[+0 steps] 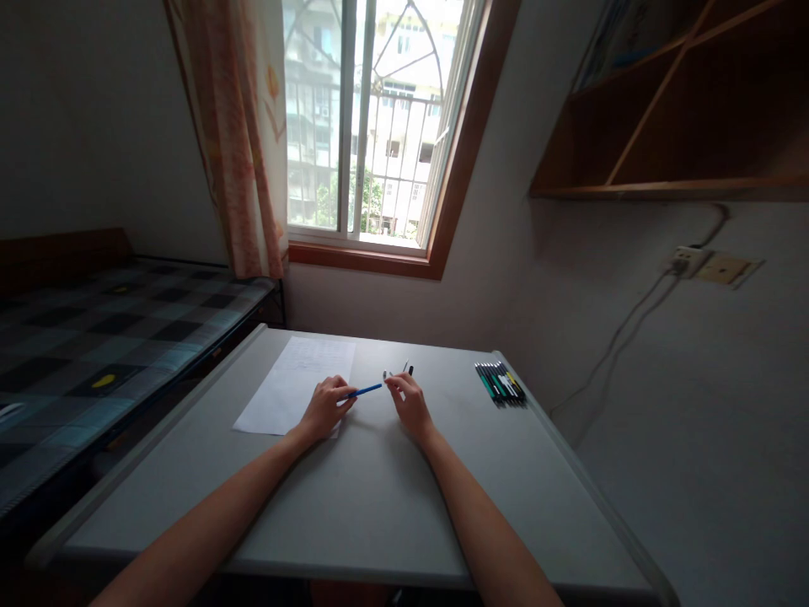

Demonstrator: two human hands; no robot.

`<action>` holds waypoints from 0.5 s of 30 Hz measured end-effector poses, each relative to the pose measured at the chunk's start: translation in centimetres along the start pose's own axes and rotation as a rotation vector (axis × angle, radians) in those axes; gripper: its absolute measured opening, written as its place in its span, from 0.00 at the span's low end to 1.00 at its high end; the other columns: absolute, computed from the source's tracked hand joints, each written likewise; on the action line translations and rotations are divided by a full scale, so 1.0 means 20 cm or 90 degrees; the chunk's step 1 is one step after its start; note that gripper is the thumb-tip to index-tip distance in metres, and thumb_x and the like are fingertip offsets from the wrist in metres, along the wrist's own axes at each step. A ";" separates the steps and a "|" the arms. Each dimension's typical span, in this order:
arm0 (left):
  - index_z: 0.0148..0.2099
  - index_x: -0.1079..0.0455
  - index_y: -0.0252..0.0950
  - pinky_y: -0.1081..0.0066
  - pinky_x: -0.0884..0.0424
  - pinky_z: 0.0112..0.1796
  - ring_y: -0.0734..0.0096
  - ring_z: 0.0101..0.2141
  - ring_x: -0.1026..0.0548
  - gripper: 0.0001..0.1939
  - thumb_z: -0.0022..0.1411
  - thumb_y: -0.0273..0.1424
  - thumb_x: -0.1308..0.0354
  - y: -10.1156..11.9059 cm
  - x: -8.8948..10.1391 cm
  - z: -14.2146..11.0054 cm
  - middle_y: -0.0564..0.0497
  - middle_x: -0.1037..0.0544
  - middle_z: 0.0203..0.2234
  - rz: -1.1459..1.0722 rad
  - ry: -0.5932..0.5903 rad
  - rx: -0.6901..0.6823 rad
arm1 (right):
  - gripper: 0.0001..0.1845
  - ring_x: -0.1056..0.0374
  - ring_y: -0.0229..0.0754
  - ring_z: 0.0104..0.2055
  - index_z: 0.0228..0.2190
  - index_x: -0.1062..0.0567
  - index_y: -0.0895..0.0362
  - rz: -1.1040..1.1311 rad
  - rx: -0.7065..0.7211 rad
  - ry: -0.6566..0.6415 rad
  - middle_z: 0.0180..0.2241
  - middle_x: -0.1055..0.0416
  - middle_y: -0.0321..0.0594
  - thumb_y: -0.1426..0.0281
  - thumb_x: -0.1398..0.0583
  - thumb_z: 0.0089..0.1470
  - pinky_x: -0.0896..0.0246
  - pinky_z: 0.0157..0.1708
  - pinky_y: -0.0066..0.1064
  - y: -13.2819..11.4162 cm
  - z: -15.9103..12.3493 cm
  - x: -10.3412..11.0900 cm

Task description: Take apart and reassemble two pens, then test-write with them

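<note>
My left hand point(328, 404), fingers closed, grips a blue pen point(366, 391) that points toward my right hand. My right hand point(409, 400) is pinched just beyond the pen's end, with a small dark-and-light piece point(385, 375) at its fingertips, too small to name. Behind the right hand's fingers, a slim black item point(410, 370) and a thin light stick show in part. Under and beside my left hand lies a white sheet of paper point(278, 396) with faint writing in its upper part.
A row of several pens point(500, 384), mostly black and green, lies near the right edge of the white table point(392, 506). A bed with a checked cover point(158, 312) stands left. A window and curtain point(246, 169) are ahead; a wooden shelf point(670, 187) hangs right above a wall socket point(692, 262).
</note>
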State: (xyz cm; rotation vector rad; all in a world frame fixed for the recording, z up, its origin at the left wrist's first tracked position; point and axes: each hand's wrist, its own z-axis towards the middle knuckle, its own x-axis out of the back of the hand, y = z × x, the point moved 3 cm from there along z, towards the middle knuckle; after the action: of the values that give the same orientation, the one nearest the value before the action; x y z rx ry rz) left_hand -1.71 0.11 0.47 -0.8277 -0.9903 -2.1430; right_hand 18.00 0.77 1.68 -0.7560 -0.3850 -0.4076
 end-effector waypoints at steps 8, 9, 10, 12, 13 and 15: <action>0.38 0.27 0.43 0.67 0.38 0.36 0.67 0.33 0.33 0.09 0.55 0.32 0.46 0.00 0.01 0.00 0.50 0.30 0.29 -0.015 -0.002 0.007 | 0.12 0.36 0.39 0.35 0.35 0.27 0.54 0.009 0.000 -0.005 0.32 0.34 0.41 0.68 0.50 0.56 0.38 0.38 0.33 -0.01 0.00 0.00; 0.38 0.27 0.43 0.67 0.38 0.36 0.67 0.33 0.33 0.09 0.55 0.32 0.46 0.00 0.01 0.00 0.50 0.30 0.29 -0.016 -0.001 0.007 | 0.12 0.36 0.39 0.35 0.35 0.27 0.54 0.010 -0.001 -0.002 0.32 0.34 0.41 0.68 0.50 0.56 0.38 0.38 0.33 -0.01 0.00 0.00; 0.38 0.27 0.43 0.67 0.38 0.36 0.67 0.33 0.33 0.09 0.55 0.33 0.46 0.00 0.01 0.00 0.50 0.30 0.29 -0.015 -0.001 0.007 | 0.12 0.36 0.39 0.35 0.35 0.27 0.54 0.011 -0.002 0.002 0.32 0.34 0.41 0.69 0.50 0.56 0.38 0.38 0.33 -0.01 0.00 0.01; 0.38 0.27 0.43 0.66 0.38 0.36 0.67 0.33 0.33 0.09 0.56 0.33 0.46 0.00 0.00 0.00 0.50 0.30 0.29 -0.011 -0.003 0.006 | 0.12 0.36 0.38 0.35 0.35 0.27 0.54 0.011 -0.002 0.004 0.32 0.34 0.41 0.69 0.50 0.56 0.38 0.37 0.33 -0.01 0.00 0.01; 0.38 0.27 0.43 0.66 0.38 0.36 0.67 0.33 0.33 0.09 0.56 0.33 0.46 0.00 0.00 0.00 0.50 0.30 0.29 -0.009 -0.005 0.005 | 0.12 0.36 0.38 0.35 0.35 0.27 0.54 0.012 0.000 0.003 0.32 0.34 0.41 0.69 0.50 0.56 0.38 0.37 0.32 -0.01 0.00 0.00; 0.38 0.27 0.43 0.67 0.38 0.36 0.67 0.33 0.33 0.09 0.55 0.33 0.46 0.00 0.00 0.00 0.50 0.30 0.29 -0.008 -0.009 0.000 | 0.12 0.35 0.38 0.35 0.35 0.27 0.54 0.016 0.005 -0.005 0.32 0.33 0.41 0.69 0.49 0.56 0.38 0.36 0.32 -0.01 0.00 0.00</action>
State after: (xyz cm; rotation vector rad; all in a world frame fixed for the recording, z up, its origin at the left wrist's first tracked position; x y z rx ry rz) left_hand -1.68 0.13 0.51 -0.8407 -1.0052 -2.1504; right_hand 17.83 0.62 1.79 -0.7539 -0.3844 -0.3800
